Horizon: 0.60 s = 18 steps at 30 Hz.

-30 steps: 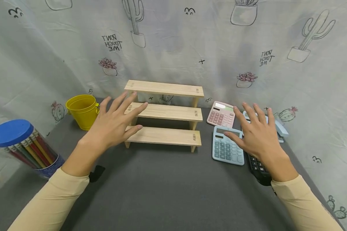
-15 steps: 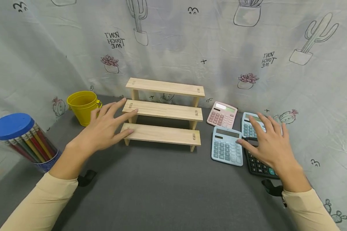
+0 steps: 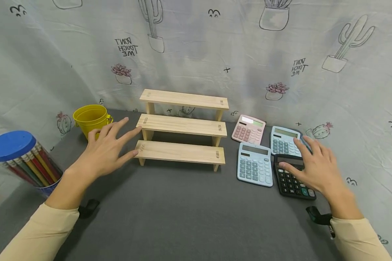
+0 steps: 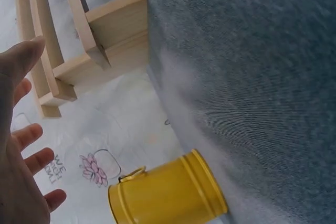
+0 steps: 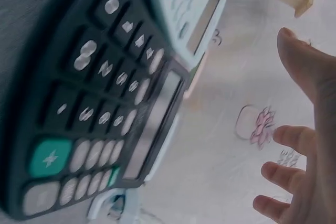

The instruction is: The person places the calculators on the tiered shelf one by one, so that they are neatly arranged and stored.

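My left hand (image 3: 101,154) hovers with spread fingers just left of a three-tier wooden shelf (image 3: 181,150), holding nothing. In the left wrist view, its fingers stand apart from the shelf and a yellow bucket (image 4: 168,192). Over the right side of a black calculator (image 3: 292,181), my right hand (image 3: 321,170) is held with loose, spread fingers. The right wrist view has that hand (image 5: 310,145) raised off the calculator's keys. Beside it lie two light blue calculators, one in front (image 3: 254,165) and one behind (image 3: 282,141), and a pink calculator (image 3: 248,130).
A blue-lidded jar of pencils (image 3: 29,163) stands at the far left of the grey tabletop (image 3: 183,217). A pale curtain (image 3: 189,54) with cactus drawings hangs behind. Partly hidden behind my right hand is a light blue item (image 5: 118,205) whose kind I cannot tell.
My left hand has drawn leftward, away from in front of the shelf. My right hand has shifted right and nearer to me, uncovering more of the black calculator and the rear blue one.
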### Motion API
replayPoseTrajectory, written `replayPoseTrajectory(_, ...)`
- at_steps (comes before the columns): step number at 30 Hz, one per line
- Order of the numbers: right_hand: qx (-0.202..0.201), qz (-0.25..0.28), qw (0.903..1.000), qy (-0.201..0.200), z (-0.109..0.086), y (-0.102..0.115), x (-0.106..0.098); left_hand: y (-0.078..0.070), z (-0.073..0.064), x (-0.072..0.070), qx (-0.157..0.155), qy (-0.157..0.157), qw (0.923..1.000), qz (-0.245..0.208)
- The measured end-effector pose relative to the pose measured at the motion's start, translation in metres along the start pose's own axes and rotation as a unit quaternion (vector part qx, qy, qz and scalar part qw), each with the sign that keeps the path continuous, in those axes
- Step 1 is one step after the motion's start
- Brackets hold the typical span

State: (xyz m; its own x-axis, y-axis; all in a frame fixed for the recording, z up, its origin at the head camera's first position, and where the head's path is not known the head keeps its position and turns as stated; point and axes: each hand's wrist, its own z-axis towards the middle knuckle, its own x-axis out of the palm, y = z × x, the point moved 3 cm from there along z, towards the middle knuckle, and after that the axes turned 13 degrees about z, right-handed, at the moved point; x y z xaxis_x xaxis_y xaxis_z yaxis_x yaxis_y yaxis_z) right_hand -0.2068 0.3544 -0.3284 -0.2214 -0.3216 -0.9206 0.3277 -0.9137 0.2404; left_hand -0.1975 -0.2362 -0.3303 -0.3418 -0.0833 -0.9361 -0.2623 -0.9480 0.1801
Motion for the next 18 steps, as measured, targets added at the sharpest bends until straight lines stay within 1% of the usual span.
replayPoseTrajectory(4, 0.009, 0.02, 0.9997, 0.014, -0.006, -0.009, 0.004, 0.003, -0.005, 0.003, -0.005, 0.015, 0.9997, -0.017)
replayPoseTrajectory(7, 0.018, 0.031, 0.9991, 0.024, -0.011, -0.014, 0.008, 0.006, -0.006, 0.006, -0.011, 0.021, 0.9993, -0.029)
replayPoseTrajectory(9, 0.024, 0.05, 0.998, 0.031, -0.014, -0.016, 0.012, 0.007, -0.007, 0.007, -0.015, 0.026, 0.999, -0.034)
replayPoseTrajectory(14, 0.05, 0.101, 0.9917, 0.062, -0.019, -0.019, 0.024, 0.012, -0.008, 0.01, -0.017, 0.045, 0.9978, -0.045)
replayPoseTrajectory(18, 0.08, 0.115, 0.9862, 0.088, -0.021, -0.023, 0.031, 0.015, -0.01, 0.012, -0.014, 0.055, 0.9969, -0.055)
